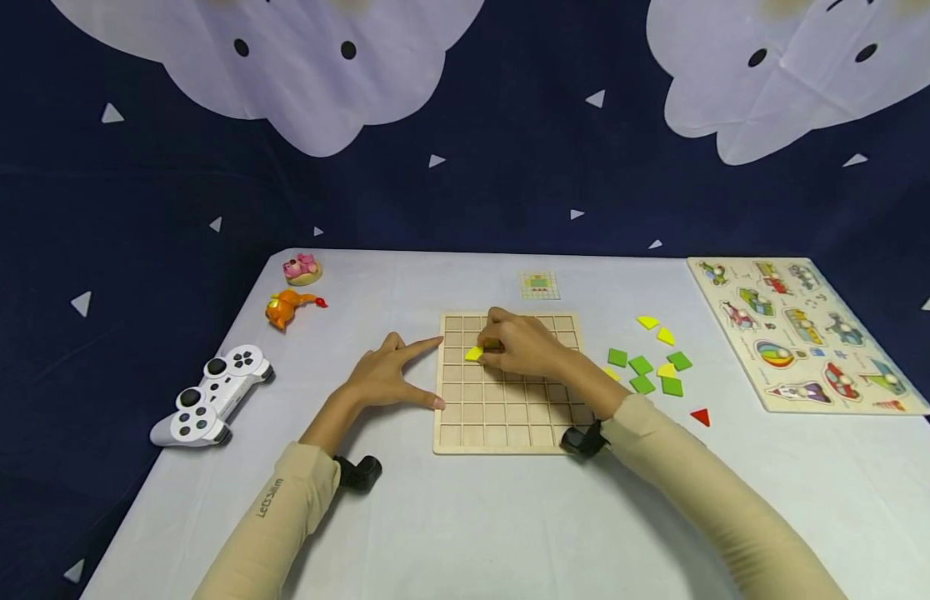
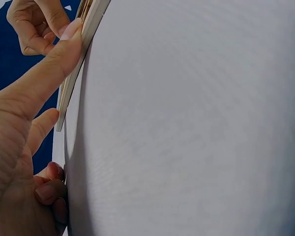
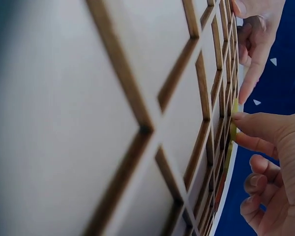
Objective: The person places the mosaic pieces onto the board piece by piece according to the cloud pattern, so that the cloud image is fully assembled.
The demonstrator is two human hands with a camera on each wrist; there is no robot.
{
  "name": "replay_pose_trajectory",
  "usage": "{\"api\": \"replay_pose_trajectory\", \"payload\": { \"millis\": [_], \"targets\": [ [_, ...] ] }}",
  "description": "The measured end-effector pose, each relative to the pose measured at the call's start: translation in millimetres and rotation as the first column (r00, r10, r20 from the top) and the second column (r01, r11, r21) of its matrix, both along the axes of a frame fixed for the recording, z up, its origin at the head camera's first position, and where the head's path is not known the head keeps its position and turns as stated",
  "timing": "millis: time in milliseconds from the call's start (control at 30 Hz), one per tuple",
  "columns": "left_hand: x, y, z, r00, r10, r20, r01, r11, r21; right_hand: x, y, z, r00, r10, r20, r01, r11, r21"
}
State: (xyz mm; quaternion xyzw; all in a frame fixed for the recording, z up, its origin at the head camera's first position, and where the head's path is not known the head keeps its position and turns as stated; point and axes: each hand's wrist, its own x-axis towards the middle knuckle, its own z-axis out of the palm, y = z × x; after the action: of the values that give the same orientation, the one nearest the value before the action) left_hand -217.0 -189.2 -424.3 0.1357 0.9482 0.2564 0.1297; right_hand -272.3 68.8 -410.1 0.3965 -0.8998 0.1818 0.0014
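Head view has the yellow tile [image 1: 474, 353] sitting on the wooden grid board [image 1: 502, 412], in the upper left part of the grid, couple of cells in from the left edge. The right hand [image 1: 521, 343] is over it with fingers curled, pinching the tile at its right side. Right wrist view backs that up: thumb and forefinger tips [image 3: 250, 123] squeeze the thin yellow edge right against the board's slats.

The left hand [image 1: 386, 375] lies flat on the tabletop [image 1: 465, 517] just left of the board, fingers spread wide. Its forefinger points at the board's upper left corner and the thumb touches the left edge lower down. In the left wrist view the forefinger [image 2: 49, 73] presses along the board's side.

Right of the board there's a loose bunch of green tiles [image 1: 645, 373] mixed with more yellow pieces [image 1: 657, 329], and a red triangle [image 1: 701, 417] a bit nearer. Further right lies a peg puzzle board [image 1: 806, 333] with vehicle pictures. A small pattern card [image 1: 539, 285] sits just behind the grid.

Over on the left: a white game controller [image 1: 210, 396], an orange toy [image 1: 288, 307] and a pink toy [image 1: 302, 268] near the far corner.
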Motion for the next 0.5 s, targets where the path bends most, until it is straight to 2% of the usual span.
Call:
{"api": "replay_pose_trajectory", "payload": {
  "millis": [333,500],
  "targets": [
    [-2.3,0.6,-2.9,1.0,-0.004,-0.006,0.004,1.0,-0.015,3.2,-2.3,3.2,0.998,-0.011,0.068,0.012,1.0,-0.007],
    [-1.5,0.0,-5.1,1.0,-0.002,-0.012,0.001,1.0,-0.014,2.8,-4.2,2.8,0.988,-0.022,0.151,0.02,1.0,0.017]
  ]
}}
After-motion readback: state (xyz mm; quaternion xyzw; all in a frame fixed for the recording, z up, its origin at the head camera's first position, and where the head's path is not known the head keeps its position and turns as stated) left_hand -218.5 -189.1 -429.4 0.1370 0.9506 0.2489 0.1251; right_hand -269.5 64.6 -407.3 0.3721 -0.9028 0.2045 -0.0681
